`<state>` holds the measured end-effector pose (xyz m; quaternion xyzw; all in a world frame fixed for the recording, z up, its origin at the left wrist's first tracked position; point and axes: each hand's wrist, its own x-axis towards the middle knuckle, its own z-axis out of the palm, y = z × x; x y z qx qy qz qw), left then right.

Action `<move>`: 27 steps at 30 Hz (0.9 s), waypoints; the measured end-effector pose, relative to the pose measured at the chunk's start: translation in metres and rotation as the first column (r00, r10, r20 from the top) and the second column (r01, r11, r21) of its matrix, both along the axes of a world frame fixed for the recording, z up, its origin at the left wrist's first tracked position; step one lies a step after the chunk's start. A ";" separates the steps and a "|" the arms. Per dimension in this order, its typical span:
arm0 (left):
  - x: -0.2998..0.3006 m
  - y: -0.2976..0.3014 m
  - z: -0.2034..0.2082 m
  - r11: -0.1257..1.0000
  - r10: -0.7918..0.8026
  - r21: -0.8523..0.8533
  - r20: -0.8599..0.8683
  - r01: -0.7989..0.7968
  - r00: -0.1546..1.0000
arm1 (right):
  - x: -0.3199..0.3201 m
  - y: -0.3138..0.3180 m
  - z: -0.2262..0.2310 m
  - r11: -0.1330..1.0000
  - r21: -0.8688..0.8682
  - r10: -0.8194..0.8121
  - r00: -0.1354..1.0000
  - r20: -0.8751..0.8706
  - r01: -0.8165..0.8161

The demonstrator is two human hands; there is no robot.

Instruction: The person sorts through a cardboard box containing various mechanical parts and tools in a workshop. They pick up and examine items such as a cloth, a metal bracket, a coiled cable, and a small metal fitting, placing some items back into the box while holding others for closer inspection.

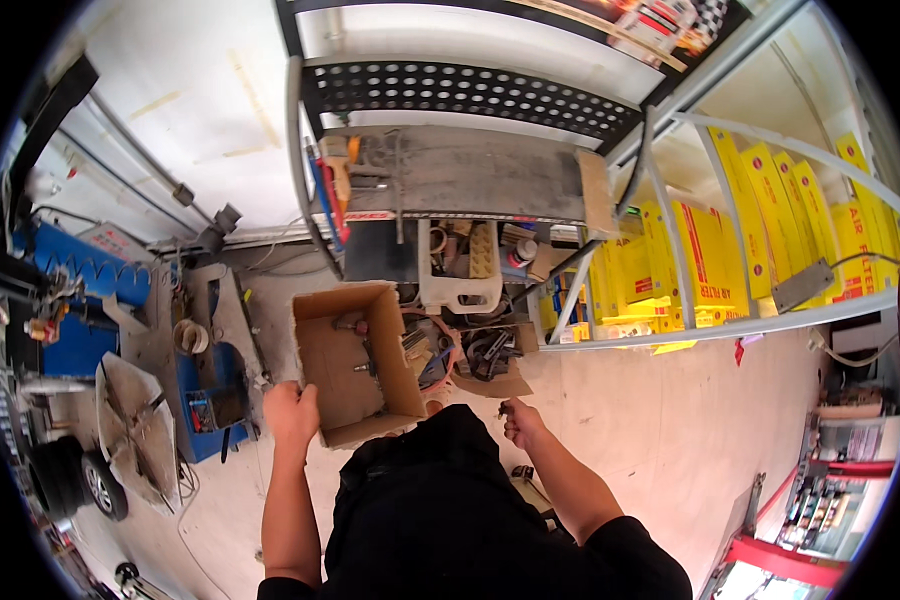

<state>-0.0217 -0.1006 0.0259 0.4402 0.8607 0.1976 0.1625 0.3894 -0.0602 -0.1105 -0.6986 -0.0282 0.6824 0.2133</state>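
An open cardboard box stands before me, slightly left of my body. Inside it lie two small metal tools or fittings, one with a reddish part and a silver one. My left hand is closed at the box's left wall, its fingers over the edge. To the right of the box, my right hand pinches a small dark metal piece, too small to name. Close beyond that hand is another open carton with dark metal parts in it.
A metal workbench with a perforated back panel stands ahead, a white plastic bin below. Yellow boxes fill the right-hand rack. A blue machine and wheels are at left; a red metal frame is lower right.
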 end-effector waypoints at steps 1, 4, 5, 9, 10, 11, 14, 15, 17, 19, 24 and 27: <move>0.000 0.002 0.001 1.000 0.000 0.005 0.006 0.000 1.000 | 0.013 -0.001 -0.016 1.000 -0.003 -0.028 0.998 0.051 0.028; 0.002 0.008 0.002 1.000 0.000 0.006 0.073 0.000 0.997 | 0.033 0.042 -0.057 0.960 0.161 -0.237 0.971 0.032 0.229; 0.004 0.008 0.003 0.999 -0.012 0.030 0.041 0.011 0.999 | 0.031 0.066 -0.067 0.916 0.242 -0.337 0.941 0.026 0.321; 0.010 0.009 0.010 0.995 -0.028 0.093 -0.049 0.033 0.998 | 0.012 0.126 -0.060 0.882 0.270 0.176 0.801 0.572 -0.386; 0.011 0.010 0.013 0.994 -0.031 0.104 -0.052 0.037 0.998 | -0.002 0.130 -0.051 0.812 0.356 0.199 0.792 0.578 -0.463; 0.011 0.011 0.015 0.993 -0.032 0.112 -0.057 0.038 0.998 | -0.011 0.133 -0.036 0.743 0.408 0.216 0.767 0.604 -0.531; 0.013 0.010 0.022 0.993 -0.002 0.117 -0.012 0.003 1.000 | -0.050 0.135 0.028 0.553 0.637 0.180 0.823 0.539 -0.537; 0.014 0.009 0.023 0.992 -0.010 0.128 -0.018 0.013 1.000 | -0.063 0.130 0.056 0.513 0.678 0.207 0.843 0.497 -0.526; 0.014 0.011 0.027 0.985 -0.036 0.168 -0.044 0.043 0.998 | -0.091 0.116 0.112 0.398 0.736 0.332 0.834 0.442 -0.548; 0.016 0.013 0.030 0.986 -0.038 0.160 -0.074 0.050 0.997 | -0.122 0.104 0.155 0.150 0.731 0.572 0.662 0.485 -0.666; 0.024 0.018 0.042 0.987 -0.107 0.104 -0.129 0.120 0.986 | -0.207 0.096 0.165 -0.669 0.378 0.575 -0.124 0.809 -0.640; 0.028 0.019 0.049 0.991 -0.130 0.029 -0.116 0.134 0.985 | -0.254 0.087 0.129 -0.855 -0.043 0.278 -0.528 0.803 -0.516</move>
